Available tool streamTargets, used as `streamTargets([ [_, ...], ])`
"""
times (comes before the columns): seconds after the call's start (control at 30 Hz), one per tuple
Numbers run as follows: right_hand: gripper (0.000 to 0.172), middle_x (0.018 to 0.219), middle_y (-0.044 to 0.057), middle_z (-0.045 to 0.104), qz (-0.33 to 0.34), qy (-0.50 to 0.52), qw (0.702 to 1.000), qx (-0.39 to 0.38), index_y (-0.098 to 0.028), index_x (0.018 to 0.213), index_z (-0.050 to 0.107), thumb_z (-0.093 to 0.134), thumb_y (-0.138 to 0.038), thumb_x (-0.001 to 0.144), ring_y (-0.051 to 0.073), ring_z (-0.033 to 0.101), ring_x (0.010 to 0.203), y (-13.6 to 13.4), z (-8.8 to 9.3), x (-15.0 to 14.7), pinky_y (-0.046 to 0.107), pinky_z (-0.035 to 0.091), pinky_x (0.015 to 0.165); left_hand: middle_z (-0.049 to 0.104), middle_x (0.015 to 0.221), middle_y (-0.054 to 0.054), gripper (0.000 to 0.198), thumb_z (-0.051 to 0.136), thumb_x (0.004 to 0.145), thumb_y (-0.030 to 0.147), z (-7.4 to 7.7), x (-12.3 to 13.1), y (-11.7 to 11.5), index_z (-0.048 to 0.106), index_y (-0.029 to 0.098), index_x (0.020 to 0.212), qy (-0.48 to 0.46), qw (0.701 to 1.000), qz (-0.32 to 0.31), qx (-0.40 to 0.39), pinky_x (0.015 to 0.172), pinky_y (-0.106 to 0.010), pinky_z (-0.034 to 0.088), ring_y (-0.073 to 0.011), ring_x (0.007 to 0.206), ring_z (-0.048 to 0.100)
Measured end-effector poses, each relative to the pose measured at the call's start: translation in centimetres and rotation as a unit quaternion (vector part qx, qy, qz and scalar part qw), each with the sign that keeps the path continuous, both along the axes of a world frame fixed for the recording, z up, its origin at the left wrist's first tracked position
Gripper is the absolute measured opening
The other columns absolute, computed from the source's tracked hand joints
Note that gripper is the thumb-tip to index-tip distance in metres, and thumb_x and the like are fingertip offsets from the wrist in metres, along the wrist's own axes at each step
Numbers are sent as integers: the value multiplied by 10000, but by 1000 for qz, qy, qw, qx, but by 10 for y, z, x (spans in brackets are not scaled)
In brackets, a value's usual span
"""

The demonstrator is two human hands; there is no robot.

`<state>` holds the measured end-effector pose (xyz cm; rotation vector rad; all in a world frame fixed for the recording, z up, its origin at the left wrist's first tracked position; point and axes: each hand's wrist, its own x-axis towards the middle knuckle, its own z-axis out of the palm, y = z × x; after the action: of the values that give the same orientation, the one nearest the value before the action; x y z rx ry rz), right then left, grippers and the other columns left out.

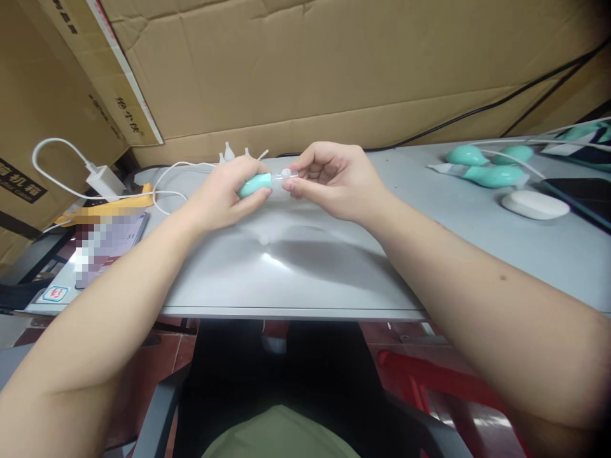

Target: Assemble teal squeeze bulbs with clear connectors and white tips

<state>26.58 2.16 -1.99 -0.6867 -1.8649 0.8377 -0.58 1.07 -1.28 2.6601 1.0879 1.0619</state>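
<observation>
My left hand [229, 191] is wrapped around the teal squeeze bulb [255, 185] of a nasal aspirator, held above the grey table [305, 267]. My right hand [334, 181] pinches the clear plastic nozzle [280, 180] at the bulb's right end, between thumb and fingers. Nozzle and bulb touch; how firmly they are joined cannot be made out. Just behind my left hand stand several small whitish translucent tips [229, 151], partly hidden by it.
On the right lie several teal bulbs [496, 175], a white rounded case [534, 205] and a dark phone-like object [580, 194]. At left are a phone [112, 248], a yellow power strip [114, 205] and a white charger [105, 182] with its cable. Cardboard [334, 70] stands behind the table.
</observation>
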Motion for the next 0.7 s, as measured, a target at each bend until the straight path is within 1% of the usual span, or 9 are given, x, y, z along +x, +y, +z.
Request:
streamTargets([
  [0.1,561,952,59,840,-2,5,1000,1,-291,997,793,1119,-732,882,247,802,845,-1,1,-1,444,746,774,810,1088,-86,280,707,1049,528,-1,2,0,770,279,1161,-3,1000,12,1,1035,-492,623,-305,1021,718],
  [0.17,583,967,61,848,1,18,1000,0,-292,965,769,1125,-744,869,248,810,846,-1,1,-2,448,755,786,813,1110,-90,307,696,1071,562,-3,3,1,766,281,1173,-5,1000,17,6,1054,-493,620,-307,1042,720],
  [0.27,624,982,58,861,12,39,999,-3,-289,928,751,1152,-757,826,239,806,831,2,0,-4,442,763,795,807,1112,-92,337,657,1114,585,-7,3,5,756,273,1193,-7,1000,12,24,1042,-483,619,-295,1032,726],
  [0.37,636,901,35,834,24,55,998,-3,-276,926,766,1166,-756,807,211,779,771,4,-2,-4,403,742,748,797,1096,-86,374,602,1155,606,-12,2,10,747,267,1222,0,998,2,57,1005,-477,628,-284,1002,726],
  [0.47,596,842,17,803,39,60,997,-7,-266,945,794,1183,-700,821,194,761,747,5,-1,-3,371,719,727,787,1090,-83,390,569,1187,610,-15,-1,14,741,267,1257,16,996,-7,85,976,-477,641,-281,990,732],
  [0.57,553,857,21,810,55,48,997,-11,-260,956,810,1195,-637,832,197,765,766,4,-1,-1,367,711,729,776,1089,-80,372,573,1208,594,-13,-6,15,742,270,1276,45,994,-17,97,975,-486,657,-290,1010,749],
  [0.7,477,890,26,833,84,29,996,-18,-247,934,827,1189,-545,850,177,749,763,5,-2,1,348,702,743,784,1137,-85,346,603,1207,553,-9,-13,14,758,266,1322,87,991,-26,97,971,-478,661,-301,1047,765],
])
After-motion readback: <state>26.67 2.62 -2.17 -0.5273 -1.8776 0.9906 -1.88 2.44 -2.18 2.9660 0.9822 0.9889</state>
